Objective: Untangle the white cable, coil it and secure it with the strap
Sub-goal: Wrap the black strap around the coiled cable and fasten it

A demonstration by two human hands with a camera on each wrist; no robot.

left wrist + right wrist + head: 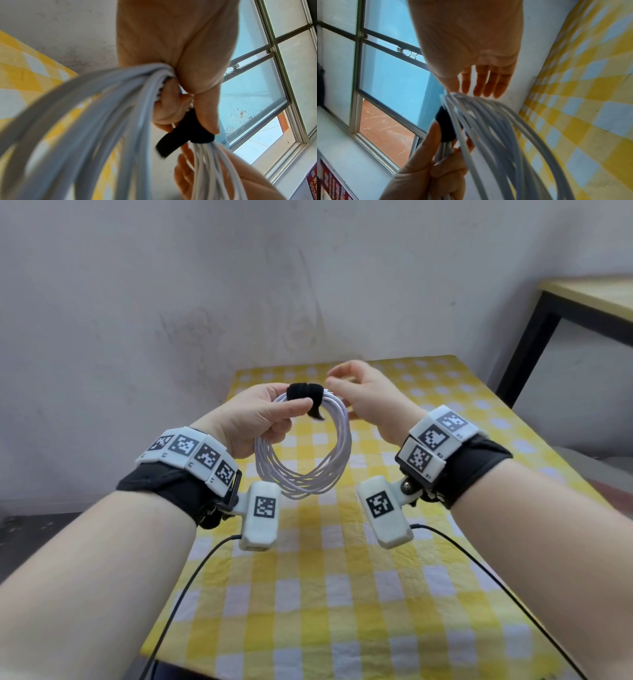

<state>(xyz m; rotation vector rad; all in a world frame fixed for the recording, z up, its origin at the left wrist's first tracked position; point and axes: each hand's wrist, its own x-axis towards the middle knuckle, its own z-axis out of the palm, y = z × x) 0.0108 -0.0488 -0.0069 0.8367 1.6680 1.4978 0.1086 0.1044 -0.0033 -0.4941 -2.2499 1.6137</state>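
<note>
The white cable (303, 482) hangs as a round coil above the table. A black strap (305, 392) is wrapped around the top of the coil, with a short tail sticking out below. My left hand (291, 402) pinches the coil at the strap between thumb and fingers. The left wrist view shows that thumb pressing on the strap (188, 134) with the cable (85, 121) fanning out. My right hand (337, 380) hovers just right of the strap with relaxed fingers. In the right wrist view its fingers (481, 81) are straight, beside the cable (488, 128), gripping nothing.
Below my hands lies a table with a yellow and white checked cloth (376, 594). A wooden table on a black frame (534, 337) stands at the right, against the grey wall. Thin black wires (191, 577) run from my wrist cameras. A window (257, 81) appears in both wrist views.
</note>
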